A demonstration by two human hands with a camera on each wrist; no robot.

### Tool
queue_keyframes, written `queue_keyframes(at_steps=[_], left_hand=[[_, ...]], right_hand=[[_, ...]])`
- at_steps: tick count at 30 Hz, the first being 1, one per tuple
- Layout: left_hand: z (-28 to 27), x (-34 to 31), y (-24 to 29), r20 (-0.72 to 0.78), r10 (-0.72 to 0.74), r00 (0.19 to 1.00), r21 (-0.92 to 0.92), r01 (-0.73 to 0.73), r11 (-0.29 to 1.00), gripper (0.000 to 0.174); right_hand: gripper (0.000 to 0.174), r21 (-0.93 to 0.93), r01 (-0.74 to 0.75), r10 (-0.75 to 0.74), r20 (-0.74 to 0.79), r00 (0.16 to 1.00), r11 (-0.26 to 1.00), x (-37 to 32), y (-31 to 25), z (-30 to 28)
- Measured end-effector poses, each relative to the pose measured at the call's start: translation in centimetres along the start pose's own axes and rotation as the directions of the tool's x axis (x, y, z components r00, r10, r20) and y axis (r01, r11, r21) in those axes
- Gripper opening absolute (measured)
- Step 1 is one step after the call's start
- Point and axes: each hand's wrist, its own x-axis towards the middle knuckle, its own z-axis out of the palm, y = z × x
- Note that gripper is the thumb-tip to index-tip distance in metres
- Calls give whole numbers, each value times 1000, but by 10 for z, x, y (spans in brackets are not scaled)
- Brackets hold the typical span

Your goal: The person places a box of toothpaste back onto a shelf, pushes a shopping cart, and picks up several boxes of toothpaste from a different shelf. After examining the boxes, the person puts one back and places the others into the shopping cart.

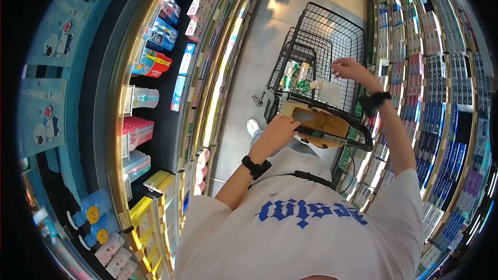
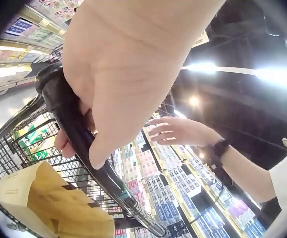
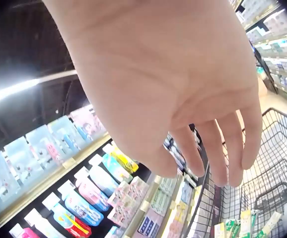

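Observation:
My left hand (image 1: 277,136) grips the black handle (image 2: 106,181) of a wire shopping cart (image 1: 332,21), fingers and thumb wrapped round the bar. Above the right side of the basket, my right hand (image 1: 354,71) is held in the air with loosely extended fingers and nothing in it. Several green-and-white packages (image 1: 288,77) lie in the near part of the basket; the right wrist view shows them low, below the fingers. A tan paper bag (image 2: 59,203) stands open just in front of the handle, and its inside looks bare where it shows.
Shelves with boxed toothbrush-like packs (image 1: 161,36) line the left side. Tall shelves of small boxes (image 1: 415,72) run close along the right of the cart. Grey floor tiles (image 1: 259,41) show between the left shelf and the cart.

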Motion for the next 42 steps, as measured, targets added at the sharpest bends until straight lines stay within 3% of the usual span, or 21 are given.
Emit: queue_keyframes(at_steps=[4, 7, 8, 9, 12, 14, 15, 18, 22, 25, 27, 31, 33, 39, 41, 42], left_hand=[[-5, 1, 9, -19, -63, 998, -12, 63, 998, 34], [-11, 5, 17, 13, -132, 991, -19, 132, 991, 33], [-10, 6, 20, 25, -160, 987, -37, 161, 986, 32], [-10, 7, 21, 31, -188, 982, -52, 189, 981, 31], [-8, 11, 29, 18, -242, 970, -67, 243, 968, 31], [-10, 15, 37, 17, -285, 958, -106, 285, 953, 31], [-10, 15, 39, 11, -301, 953, -102, 301, 948, 31], [-6, 19, 43, 19, -354, 935, -119, 353, 928, 30], [1, 18, 49, 23, -371, 928, -137, 370, 919, 30], [2, 22, 50, 27, -381, 924, -126, 381, 916, 31], [4, 23, 52, 23, -388, 921, -122, 388, 914, 31], [5, 26, 54, 53, -399, 915, -138, 403, 905, 29], [4, 27, 54, 58, -405, 913, -131, 409, 903, 29], [6, 31, 54, 54, -387, 920, -121, 391, 912, 28], [6, 31, 54, 59, -390, 919, -120, 395, 911, 28], [6, 31, 54, 59, -394, 917, -117, 398, 910, 28]], right_hand=[[40, 18, -61, 59, 99, 993, 998, 104, 20, 31], [36, 81, -132, 127, 63, 990, 988, 162, 62, 77], [40, 145, -187, 178, 76, 981, 972, 165, 67, 92], [46, 101, -192, 168, 211, 963, 976, 169, 74, 97], [53, 82, -274, 256, 187, 949, 958, 172, 77, 128], [70, 116, -421, 350, 385, 854, 900, 180, 78, 136], [70, 110, -414, 342, 398, 851, 904, 184, 79, 143], [46, 170, -463, 366, 406, 837, 870, 196, 95, 166], [43, 281, -513, 338, 490, 803, 811, 226, 139, 185], [46, 375, -560, 383, 450, 807, 739, 223, 135, 189], [52, 436, -550, 334, 478, 812, 712, 227, 142, 188], [48, 492, -554, 369, 426, 826, 672, 255, 162, 205], [35, 548, -557, 385, 404, 830, 624, 253, 155, 199], [43, 607, -510, 346, 375, 860, 609, 252, 151, 184], [48, 660, -573, 427, 393, 815, 486, 259, 154, 186], [37, 640, -516, 356, 374, 857, 569, 233, 130, 168]])
